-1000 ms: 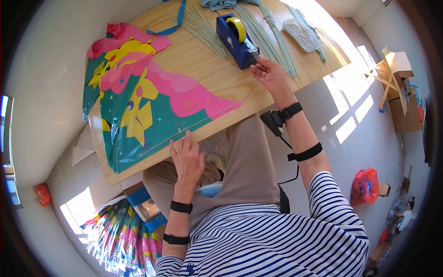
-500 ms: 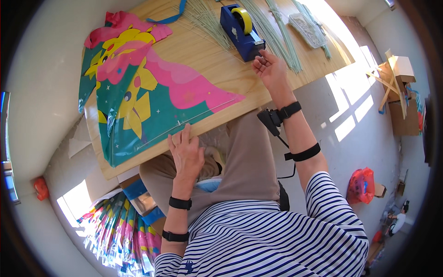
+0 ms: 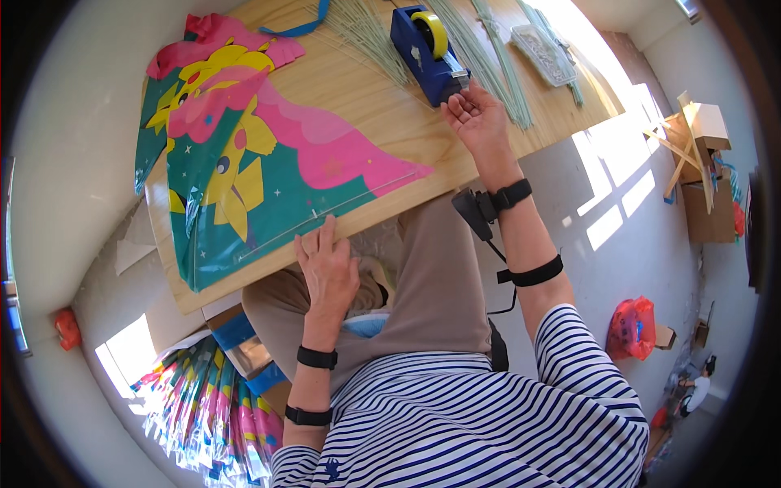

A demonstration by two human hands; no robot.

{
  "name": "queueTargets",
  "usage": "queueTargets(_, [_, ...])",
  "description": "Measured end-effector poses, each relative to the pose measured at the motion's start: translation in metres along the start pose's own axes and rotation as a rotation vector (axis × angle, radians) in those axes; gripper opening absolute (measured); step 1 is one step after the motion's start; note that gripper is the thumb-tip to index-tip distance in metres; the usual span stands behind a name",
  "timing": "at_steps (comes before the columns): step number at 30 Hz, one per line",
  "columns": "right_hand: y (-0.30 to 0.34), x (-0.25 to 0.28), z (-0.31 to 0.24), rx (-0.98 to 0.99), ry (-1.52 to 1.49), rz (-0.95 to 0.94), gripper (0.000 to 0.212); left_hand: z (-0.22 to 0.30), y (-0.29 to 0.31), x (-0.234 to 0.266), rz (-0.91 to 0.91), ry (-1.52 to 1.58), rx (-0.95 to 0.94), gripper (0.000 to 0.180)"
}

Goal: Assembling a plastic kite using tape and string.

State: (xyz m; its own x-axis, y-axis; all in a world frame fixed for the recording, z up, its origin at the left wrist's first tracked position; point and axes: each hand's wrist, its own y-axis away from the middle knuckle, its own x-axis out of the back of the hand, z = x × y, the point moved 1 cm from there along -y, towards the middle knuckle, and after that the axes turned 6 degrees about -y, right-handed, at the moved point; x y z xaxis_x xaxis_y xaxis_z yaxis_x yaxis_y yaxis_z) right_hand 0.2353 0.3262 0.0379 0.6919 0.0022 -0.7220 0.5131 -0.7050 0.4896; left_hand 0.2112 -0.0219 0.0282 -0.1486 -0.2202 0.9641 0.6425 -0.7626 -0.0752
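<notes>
A kite sheet (image 3: 281, 183), green and pink with yellow cartoon figures, lies partly folded over on the table. Along its near edge runs a thin pale rod (image 3: 358, 195) with a small white piece at its middle. My left hand (image 3: 328, 272) rests at that edge beside the white piece, fingers stretched and the palm empty. Farther right, my right hand (image 3: 480, 122) is at the cutter end of a blue tape dispenser (image 3: 419, 61), which carries a yellow-cored roll. Its thumb and fingers pinch the end of the tape (image 3: 465, 84); the fingertips partly hide it.
Bundles of thin pale rods (image 3: 468, 49) lie behind and beside the dispenser, near a clear plastic box (image 3: 543, 53) of small parts. A blue strap (image 3: 305, 31) curves across the table's back. Finished-looking packed kites (image 3: 215, 407) stand low at left; a red bag (image 3: 632, 328) sits on the floor at right.
My right hand has shifted very slightly at the dispenser's front, its fingers closing in at the cutter. The left hand and the sheet stay nearly where they were.
</notes>
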Motion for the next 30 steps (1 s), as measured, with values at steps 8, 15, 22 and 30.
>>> queueTargets(8, [-0.021, 0.002, 0.001, 0.154, 0.249, 0.017, 0.01, 0.0, 0.003, -0.001, 0.025, -0.04, -0.009, 0.024])
queueTargets(15, [-0.022, 0.025, -0.005, 0.271, 0.603, 0.142, 0.009, -0.002, 0.016, -0.004, -0.033, -0.017, 0.003, 0.027])
queueTargets(22, [0.035, -0.056, 0.038, 0.068, 1.28, -0.796, 0.011, -0.003, 0.025, -0.003, 0.007, 0.038, 0.007, 0.03])
queueTargets(30, [0.082, -0.087, 0.174, 0.327, 1.837, -1.702, 0.01, -0.019, 0.046, 0.011, 0.078, 0.082, 0.098, 0.031])
